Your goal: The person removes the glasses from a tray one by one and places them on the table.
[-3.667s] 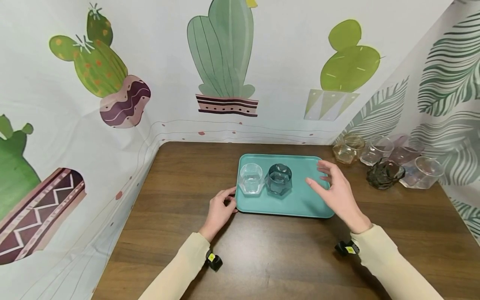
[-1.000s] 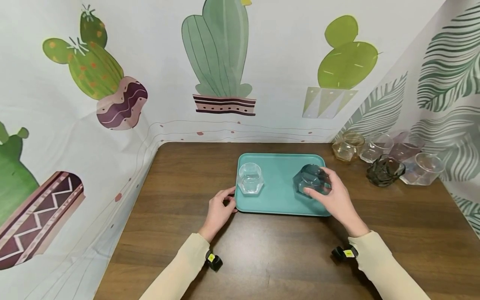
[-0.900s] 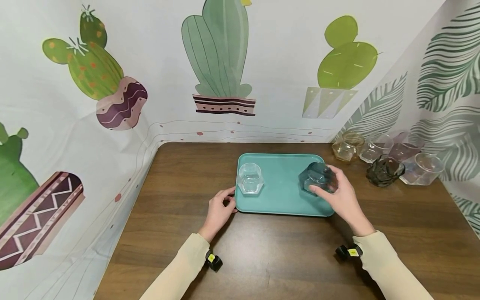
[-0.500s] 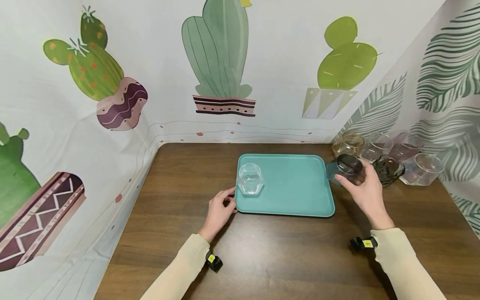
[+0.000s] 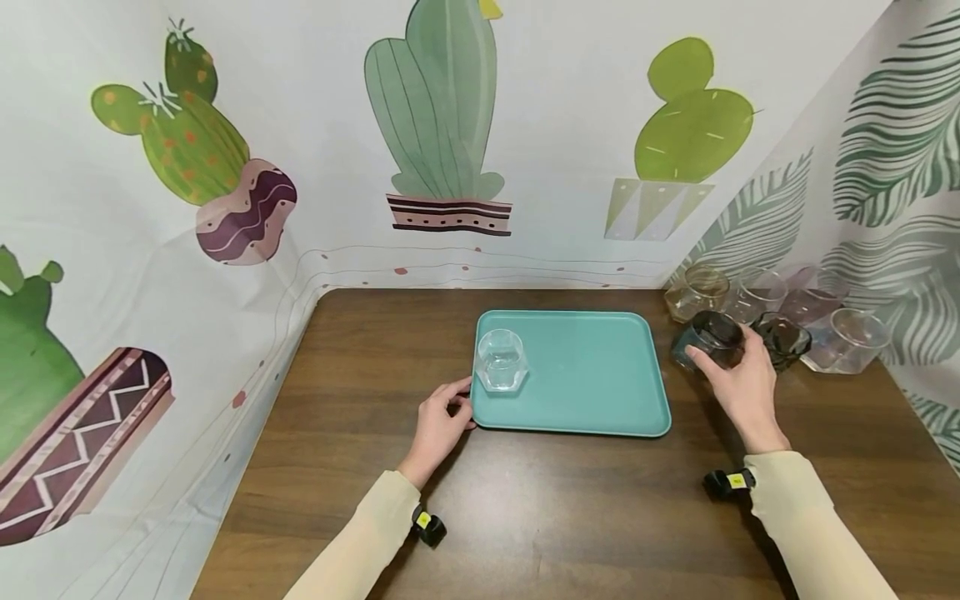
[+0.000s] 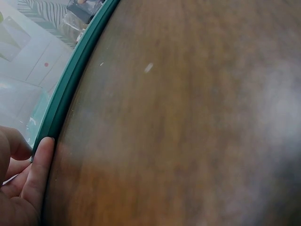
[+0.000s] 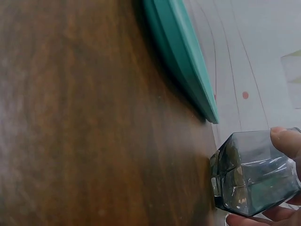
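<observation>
My right hand [image 5: 747,392] grips a dark smoky-blue drinking glass [image 5: 708,335] just off the tray's right side. In the right wrist view the glass [image 7: 256,174] is upright relative to the table, thumb on one side and fingers on the other; its base is at or very near the wood. My left hand [image 5: 438,427] pinches the teal tray [image 5: 585,400] at its lower left edge. The left wrist view has a finger along the tray rim [image 6: 59,99]. One clear glass [image 5: 501,362] stands on the tray's left part.
Several other glasses stand at the table's back right: amber [image 5: 697,293], clear [image 5: 757,293], purplish [image 5: 813,296], a dark textured one [image 5: 783,342] partly behind my right hand, and a clear iridescent one [image 5: 847,342]. A patterned cloth wall [image 5: 562,167] borders the wooden table [image 5: 510,517].
My right hand has taken hold of the smoky-blue glass, which stood beside the clear one, and carried it right, off the tray and lower beside the other glasses. The left hand has stayed put.
</observation>
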Demonstrator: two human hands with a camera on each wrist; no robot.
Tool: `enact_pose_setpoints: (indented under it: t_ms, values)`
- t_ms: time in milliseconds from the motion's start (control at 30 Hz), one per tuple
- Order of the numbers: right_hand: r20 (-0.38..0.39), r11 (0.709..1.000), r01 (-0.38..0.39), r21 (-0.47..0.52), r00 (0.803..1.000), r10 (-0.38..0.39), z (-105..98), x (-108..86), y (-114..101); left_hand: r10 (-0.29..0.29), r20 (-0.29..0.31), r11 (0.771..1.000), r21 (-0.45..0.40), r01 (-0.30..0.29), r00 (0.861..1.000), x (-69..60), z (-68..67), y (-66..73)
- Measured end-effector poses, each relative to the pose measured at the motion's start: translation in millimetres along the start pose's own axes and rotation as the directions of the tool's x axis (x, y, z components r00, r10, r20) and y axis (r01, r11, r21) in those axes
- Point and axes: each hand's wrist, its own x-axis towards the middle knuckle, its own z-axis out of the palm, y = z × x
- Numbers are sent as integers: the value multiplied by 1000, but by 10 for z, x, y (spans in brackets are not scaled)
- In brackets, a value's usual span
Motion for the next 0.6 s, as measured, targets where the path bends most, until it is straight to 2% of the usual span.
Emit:
enact_pose_setpoints:
  t_ms: [333, 600]
  values:
    - [-14, 1000, -21, -12, 1000, 21, 17, -5, 10, 12, -6, 1000, -2, -12, 1000, -1, -1, -11]
    - [-108, 996, 0, -87, 994, -10, 28, -36, -34, 20, -11, 1000, 1, -20, 1000, 3, 9, -5]
